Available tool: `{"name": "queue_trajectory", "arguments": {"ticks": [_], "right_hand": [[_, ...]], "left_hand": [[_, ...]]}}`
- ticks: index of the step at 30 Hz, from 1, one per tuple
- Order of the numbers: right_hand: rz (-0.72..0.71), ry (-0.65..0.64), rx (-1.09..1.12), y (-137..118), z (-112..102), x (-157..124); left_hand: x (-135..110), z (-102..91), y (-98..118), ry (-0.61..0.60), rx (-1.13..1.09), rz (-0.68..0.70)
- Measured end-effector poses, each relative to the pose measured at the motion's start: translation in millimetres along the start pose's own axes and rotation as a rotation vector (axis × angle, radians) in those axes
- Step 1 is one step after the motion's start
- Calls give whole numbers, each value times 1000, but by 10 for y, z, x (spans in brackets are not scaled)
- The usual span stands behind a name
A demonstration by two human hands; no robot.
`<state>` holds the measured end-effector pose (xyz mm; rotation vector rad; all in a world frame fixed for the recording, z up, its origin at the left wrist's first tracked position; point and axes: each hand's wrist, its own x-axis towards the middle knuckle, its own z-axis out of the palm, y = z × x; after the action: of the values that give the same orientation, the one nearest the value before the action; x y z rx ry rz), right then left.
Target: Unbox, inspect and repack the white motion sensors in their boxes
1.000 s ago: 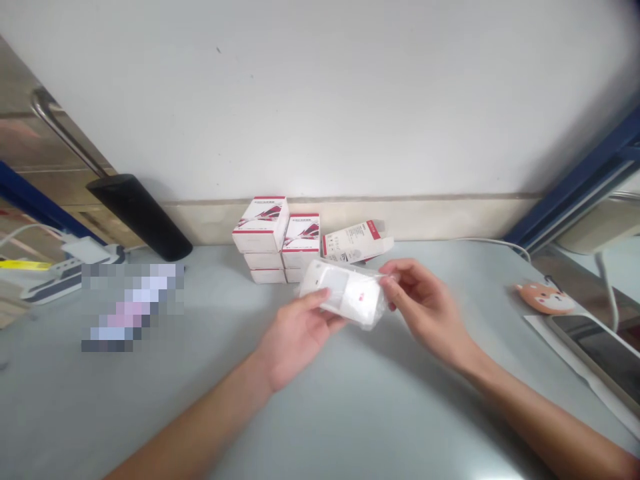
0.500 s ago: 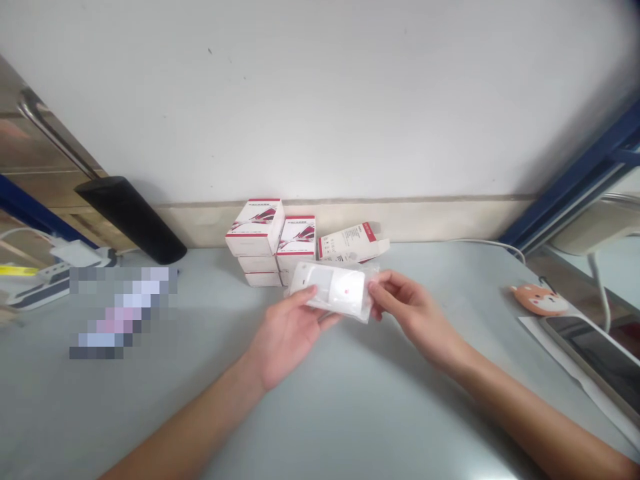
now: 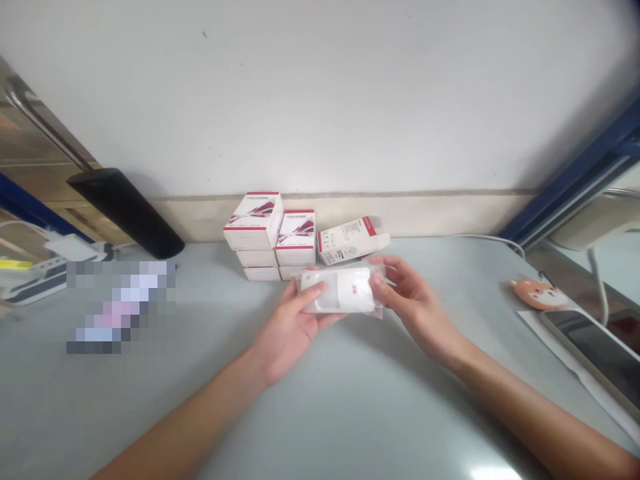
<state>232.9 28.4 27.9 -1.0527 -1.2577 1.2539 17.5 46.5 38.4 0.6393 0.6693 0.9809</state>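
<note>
Both my hands hold a small white device in a clear plastic bag (image 3: 345,291) just above the grey table (image 3: 320,400). My left hand (image 3: 287,327) grips its left end with the thumb on top. My right hand (image 3: 415,300) pinches its right end, fingers curled round the bag. Right behind it stand two stacks of white-and-red boxes (image 3: 270,240), and an opened box (image 3: 350,239) lies on its side next to them.
A black cylinder (image 3: 125,210) leans at the back left, near a power strip (image 3: 35,283) and a blurred patch (image 3: 120,303). At the right lie an orange animal-shaped pad (image 3: 537,293), a tablet (image 3: 595,357) and a white cable (image 3: 490,240). A wall runs close behind the table.
The bagged device has been turned and levelled between my hands, shifting slightly left and up. My right hand moved closer to its end.
</note>
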Motion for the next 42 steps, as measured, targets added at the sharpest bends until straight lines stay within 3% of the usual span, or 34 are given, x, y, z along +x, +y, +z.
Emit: {"name": "queue_trajectory", "arguments": {"ticks": [4,10,13,17,22,27,30,33,38,42], "right_hand": [[-113,35,-57,-63,-14,-30],[-197,-164,-502,-87,-52,-67],[-246,-127,-604,-72,-76,-36],[-170,37,-409,-68,-89,-14],[174,-105,-50,-29,-36,-9],[197,-28,-23,1,-31,29],[227,-6,18,-14,-45,31],[214,47,-42,-7,-50,27],[18,213,-326,101,-57,27],[-95,218,-423,145,-77,38]], "left_hand": [[4,15,24,-16,-9,31],[63,-80,40,15,-43,15],[85,-115,50,77,-75,12],[77,-97,61,91,-78,41],[48,-48,19,36,43,84],[27,-96,-91,74,405,179],[26,-176,-161,63,857,438],[49,-255,-186,143,1221,675],[86,-305,-159,127,1429,789],[74,-296,-177,103,1438,746]]}}
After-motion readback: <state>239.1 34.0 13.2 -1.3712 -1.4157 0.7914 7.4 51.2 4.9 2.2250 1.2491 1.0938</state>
